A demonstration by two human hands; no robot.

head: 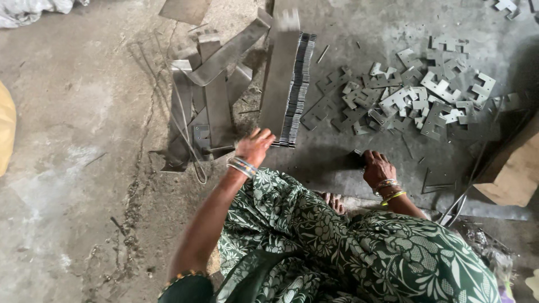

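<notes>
Right now I am curling the fingers (264, 136) of my left hand (254, 147) against the near end of the long stack of thin metal plates (292, 84) standing on edge on the concrete floor (84, 112), while my right hand (376, 167) is closing its fingers (368, 157) over a small dark piece I cannot make out. I am judging this as squaring up the stack, so the next move is calling for a steady press along its near edge. Beyond my right hand, loose notched plates (415, 98) are lying scattered, and bent scrap strips (210, 95) are lying left of the stack.

Left hand (255, 146) outstretched, right hand (376, 168) lowered.
</notes>
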